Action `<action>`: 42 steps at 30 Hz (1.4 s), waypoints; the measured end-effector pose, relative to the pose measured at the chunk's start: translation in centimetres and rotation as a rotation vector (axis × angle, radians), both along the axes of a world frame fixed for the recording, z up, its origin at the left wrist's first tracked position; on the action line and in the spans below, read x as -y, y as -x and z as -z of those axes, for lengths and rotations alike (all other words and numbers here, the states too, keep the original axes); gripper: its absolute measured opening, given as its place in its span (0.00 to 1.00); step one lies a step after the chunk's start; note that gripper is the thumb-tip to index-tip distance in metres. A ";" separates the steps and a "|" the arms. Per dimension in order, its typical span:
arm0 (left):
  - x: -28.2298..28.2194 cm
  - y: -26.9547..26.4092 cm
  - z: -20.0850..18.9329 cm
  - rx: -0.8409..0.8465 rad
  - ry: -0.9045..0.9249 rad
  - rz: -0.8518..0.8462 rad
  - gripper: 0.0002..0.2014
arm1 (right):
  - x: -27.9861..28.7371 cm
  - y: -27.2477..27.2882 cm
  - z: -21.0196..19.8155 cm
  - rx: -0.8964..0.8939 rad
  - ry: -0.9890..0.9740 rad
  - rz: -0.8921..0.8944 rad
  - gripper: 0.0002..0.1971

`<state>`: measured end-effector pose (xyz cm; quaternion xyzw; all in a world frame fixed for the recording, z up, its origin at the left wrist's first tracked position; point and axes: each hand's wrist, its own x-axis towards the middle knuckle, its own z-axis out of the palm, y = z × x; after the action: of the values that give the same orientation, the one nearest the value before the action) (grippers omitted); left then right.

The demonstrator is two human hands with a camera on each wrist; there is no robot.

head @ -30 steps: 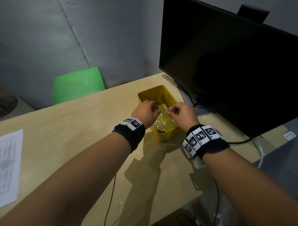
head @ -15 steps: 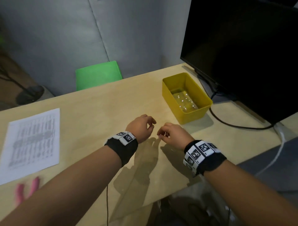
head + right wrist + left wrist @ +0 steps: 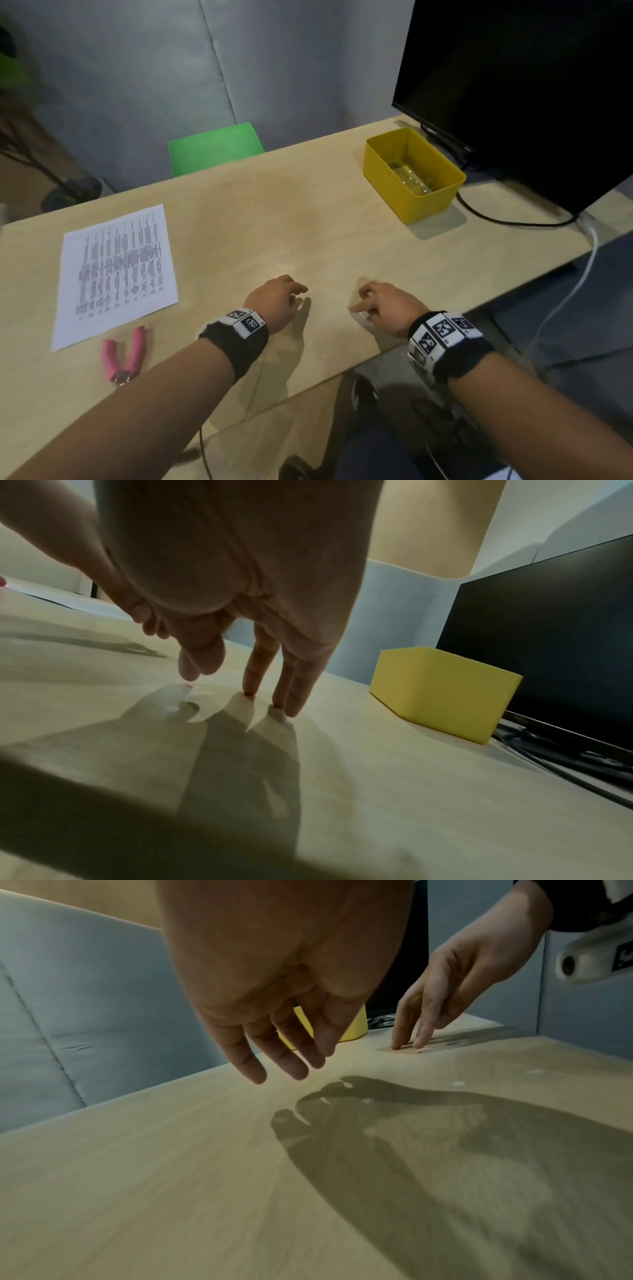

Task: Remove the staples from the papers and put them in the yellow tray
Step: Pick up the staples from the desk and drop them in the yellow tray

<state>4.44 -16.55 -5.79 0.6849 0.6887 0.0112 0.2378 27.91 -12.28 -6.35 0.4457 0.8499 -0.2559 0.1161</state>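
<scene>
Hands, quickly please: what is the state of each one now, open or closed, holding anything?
Left hand: open, fingers relaxed above the table, holding nothing.
Right hand: open, straight fingertips touching the table, holding nothing.

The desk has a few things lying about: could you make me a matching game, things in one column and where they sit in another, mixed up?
Things:
1. yellow tray
2. printed paper
3. pink staple remover
4. right hand

Places:
A. near edge of the desk, just below the paper's corner
B. fingertips touching the desk top, near its front edge
C. far right, beside the black monitor
D. flat on the left part of the desk

Pairs: 1-C, 2-D, 3-A, 4-B
</scene>
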 end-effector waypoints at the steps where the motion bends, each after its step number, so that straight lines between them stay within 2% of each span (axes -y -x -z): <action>1: 0.3 0.3 -0.1 -0.006 0.005 0.006 0.19 | 0.2 0.0 0.0 0.008 0.002 0.013 0.18; 7: 2.4 1.4 0.2 -0.042 0.023 0.041 0.19 | 1.5 0.4 0.2 0.018 0.017 0.094 0.18; 14: 3.8 2.1 1.1 -0.054 0.014 0.116 0.18 | 1.8 1.1 0.9 -0.052 -0.023 0.232 0.16; 20: 3.6 2.2 1.3 -0.096 0.022 0.170 0.18 | 0.9 1.3 0.7 -0.059 -0.126 0.211 0.16; 25: 3.4 2.2 1.8 -0.204 -0.013 0.233 0.16 | 0.6 1.0 0.6 0.065 -0.152 0.073 0.16; 29: 3.7 2.2 1.9 -0.295 -0.095 0.377 0.15 | 0.9 0.8 0.7 0.107 -0.208 -0.027 0.17; 31: 3.9 2.2 1.3 -0.350 -0.067 0.459 0.13 | 1.0 0.7 0.7 0.099 -0.226 -0.056 0.19; 34: 4.0 2.7 2.2 -0.417 -0.111 0.508 0.18 | 1.2 0.3 0.4 0.104 -0.214 -0.102 0.20; 36: 3.9 2.5 1.7 -0.386 -0.080 0.515 0.18 | 1.0 0.0 0.3 0.107 -0.199 -0.126 0.19; 42: 2.9 2.0 0.9 -0.308 -0.051 0.408 0.18 | -0.7 0.2 0.6 -0.032 -0.185 -0.034 0.18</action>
<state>2.40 -19.44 -6.73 0.8091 0.5637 -0.1242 0.1101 27.75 -11.54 -6.91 0.4361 0.8791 -0.1813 0.0651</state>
